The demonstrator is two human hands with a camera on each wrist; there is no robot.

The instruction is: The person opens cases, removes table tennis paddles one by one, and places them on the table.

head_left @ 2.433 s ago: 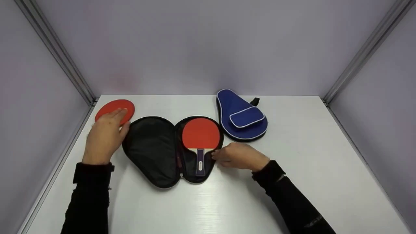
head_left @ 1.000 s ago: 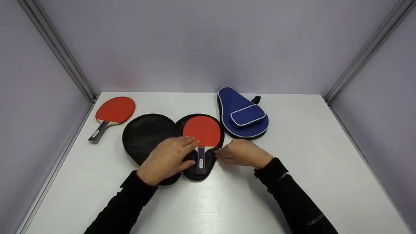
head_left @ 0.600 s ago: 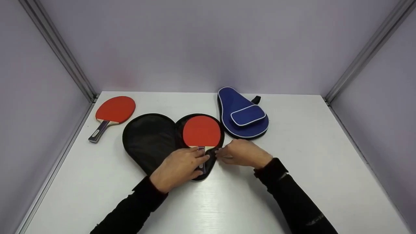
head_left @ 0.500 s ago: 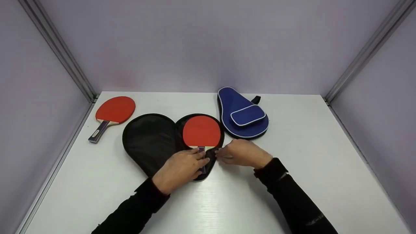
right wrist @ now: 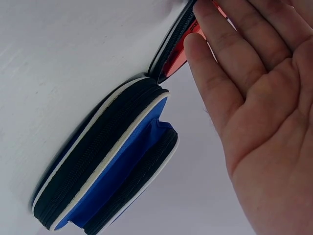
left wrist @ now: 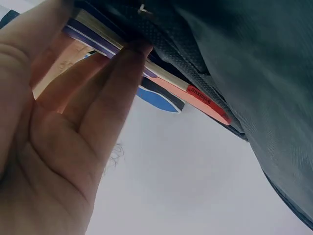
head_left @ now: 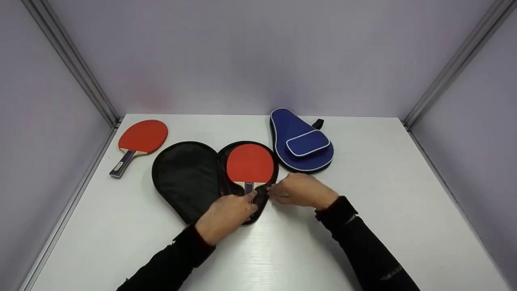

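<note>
In the head view, a black-lined paddle case (head_left: 185,178) lies unfolded on the white table. A red table tennis paddle (head_left: 250,163) rests in its right half, handle toward me. My left hand (head_left: 226,216) is on that handle and covers its lower part. In the left wrist view, the thumb and fingers of the left hand (left wrist: 63,127) close about the paddle's purple-striped handle. At the right rim of the case, my right hand (head_left: 303,192) holds the edge, fingers bent inward. Its thumb and grip are mostly hidden in the right wrist view.
A second red paddle (head_left: 143,135) lies at the far left, handle toward me. Close behind the open case's right side sits a closed blue paddle case (head_left: 288,129) with white piping, a pocket and a black strap. Grey walls enclose the table's back and sides.
My left hand leaves the second paddle at the far left, crosses right over the open case and comes onto the handle of the paddle inside. The right hand stays at the rim.
</note>
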